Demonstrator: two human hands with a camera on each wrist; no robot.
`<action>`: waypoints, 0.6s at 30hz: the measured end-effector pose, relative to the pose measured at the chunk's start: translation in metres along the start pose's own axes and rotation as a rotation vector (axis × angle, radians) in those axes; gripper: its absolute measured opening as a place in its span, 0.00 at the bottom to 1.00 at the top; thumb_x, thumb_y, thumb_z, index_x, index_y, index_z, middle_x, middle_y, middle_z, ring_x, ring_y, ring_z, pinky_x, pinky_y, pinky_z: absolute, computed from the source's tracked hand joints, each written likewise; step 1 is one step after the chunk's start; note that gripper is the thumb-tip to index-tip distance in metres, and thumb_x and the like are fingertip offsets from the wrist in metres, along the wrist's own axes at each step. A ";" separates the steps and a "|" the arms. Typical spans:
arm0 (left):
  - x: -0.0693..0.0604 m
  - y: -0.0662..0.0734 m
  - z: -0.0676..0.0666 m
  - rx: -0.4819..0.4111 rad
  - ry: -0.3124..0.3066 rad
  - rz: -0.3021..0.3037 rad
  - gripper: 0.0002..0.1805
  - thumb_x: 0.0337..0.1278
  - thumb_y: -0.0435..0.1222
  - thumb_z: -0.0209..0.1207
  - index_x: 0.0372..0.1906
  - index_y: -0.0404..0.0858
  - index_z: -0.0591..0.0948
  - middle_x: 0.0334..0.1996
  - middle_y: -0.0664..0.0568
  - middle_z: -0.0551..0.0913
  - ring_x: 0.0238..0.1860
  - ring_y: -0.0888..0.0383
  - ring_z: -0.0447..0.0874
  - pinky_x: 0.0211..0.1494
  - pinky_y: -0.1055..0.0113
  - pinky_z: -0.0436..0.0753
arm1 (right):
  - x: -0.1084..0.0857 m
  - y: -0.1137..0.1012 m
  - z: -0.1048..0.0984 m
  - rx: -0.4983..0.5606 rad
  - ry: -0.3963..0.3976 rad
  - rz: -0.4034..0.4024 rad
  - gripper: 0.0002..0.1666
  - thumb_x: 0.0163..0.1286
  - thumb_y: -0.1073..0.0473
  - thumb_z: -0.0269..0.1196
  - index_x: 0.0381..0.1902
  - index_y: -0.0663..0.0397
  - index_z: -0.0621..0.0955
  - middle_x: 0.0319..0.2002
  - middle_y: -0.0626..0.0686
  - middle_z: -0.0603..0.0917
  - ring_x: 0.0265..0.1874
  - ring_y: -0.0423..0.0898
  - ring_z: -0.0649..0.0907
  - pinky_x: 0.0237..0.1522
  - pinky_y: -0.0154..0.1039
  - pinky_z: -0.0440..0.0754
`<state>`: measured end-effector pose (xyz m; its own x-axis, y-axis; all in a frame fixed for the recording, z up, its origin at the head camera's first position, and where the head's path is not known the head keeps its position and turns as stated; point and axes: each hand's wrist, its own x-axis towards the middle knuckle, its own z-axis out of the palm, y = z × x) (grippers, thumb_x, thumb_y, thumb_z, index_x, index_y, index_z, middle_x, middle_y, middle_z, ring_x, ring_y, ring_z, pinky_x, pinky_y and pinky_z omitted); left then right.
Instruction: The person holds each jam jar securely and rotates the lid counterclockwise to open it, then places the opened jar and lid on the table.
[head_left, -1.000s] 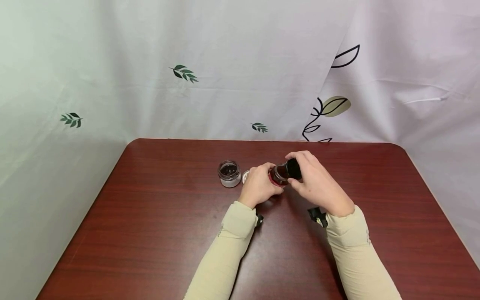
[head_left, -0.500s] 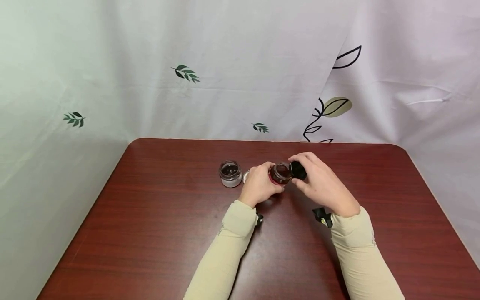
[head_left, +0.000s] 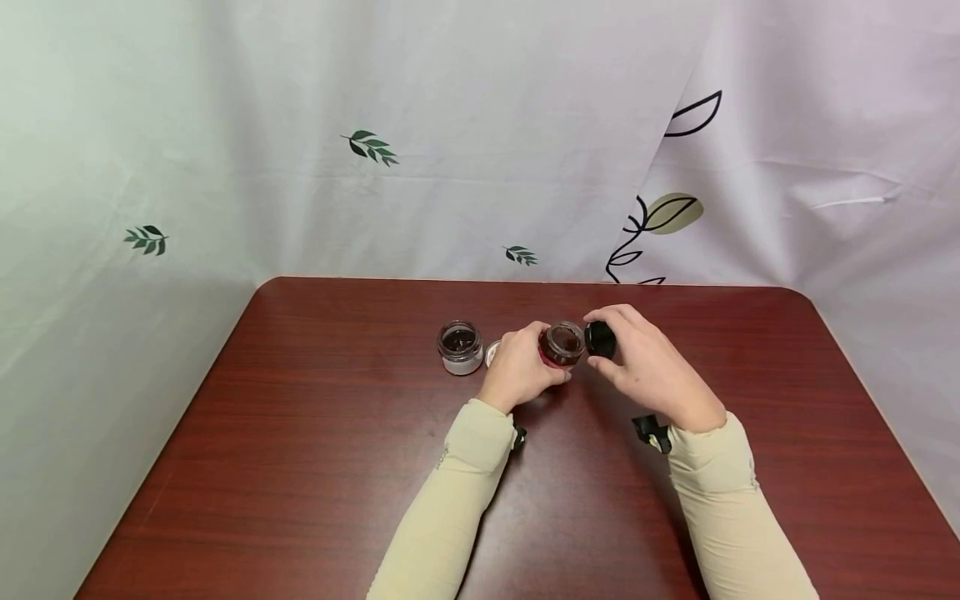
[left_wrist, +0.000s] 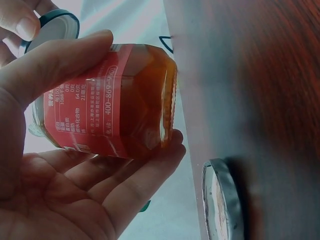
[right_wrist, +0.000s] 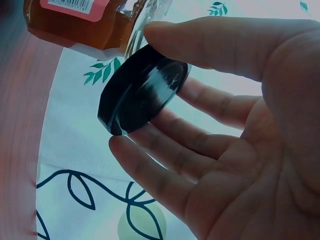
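Observation:
My left hand (head_left: 517,371) grips a glass jar (head_left: 559,346) with a red label and amber contents, its open mouth facing up. In the left wrist view, thumb and fingers wrap the jar (left_wrist: 142,100), held a little above the table. Just right of the jar's mouth, my right hand (head_left: 648,367) pinches a black lid (head_left: 600,339) tilted on edge. The right wrist view has this lid (right_wrist: 142,92) between thumb and fingertips, close to the jar's rim.
An uncovered jar (head_left: 460,347) with dark contents and a pale lower band stands left of my left hand. Between them another lid (head_left: 491,352) lies on the dark red table (head_left: 337,433), partly hidden by that hand. Patterned white cloth (head_left: 450,167) hangs behind the table.
My right hand has drawn the black lid rightward from the jar's mouth, which now shows fully. My left hand keeps its grip, with the jar shifted slightly.

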<state>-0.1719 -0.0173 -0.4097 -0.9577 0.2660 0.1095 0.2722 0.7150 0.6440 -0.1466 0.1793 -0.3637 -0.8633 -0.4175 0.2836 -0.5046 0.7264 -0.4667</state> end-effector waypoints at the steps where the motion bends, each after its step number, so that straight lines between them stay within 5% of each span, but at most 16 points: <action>1: 0.000 0.000 0.000 0.003 0.000 0.000 0.34 0.38 0.42 0.80 0.55 0.37 0.81 0.44 0.51 0.87 0.45 0.55 0.85 0.51 0.64 0.81 | 0.000 0.000 -0.001 0.000 -0.002 0.003 0.29 0.60 0.67 0.71 0.59 0.63 0.75 0.54 0.60 0.77 0.43 0.53 0.78 0.52 0.51 0.76; 18: 0.002 -0.001 0.004 -0.024 -0.004 -0.009 0.34 0.40 0.42 0.79 0.56 0.37 0.80 0.46 0.50 0.87 0.48 0.55 0.85 0.53 0.64 0.81 | 0.000 0.014 -0.001 0.008 -0.002 0.041 0.28 0.59 0.67 0.70 0.57 0.64 0.74 0.51 0.62 0.78 0.43 0.58 0.79 0.48 0.52 0.76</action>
<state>-0.1733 -0.0149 -0.4128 -0.9596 0.2625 0.1010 0.2617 0.7018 0.6626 -0.1541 0.1899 -0.3698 -0.8834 -0.3882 0.2625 -0.4686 0.7385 -0.4847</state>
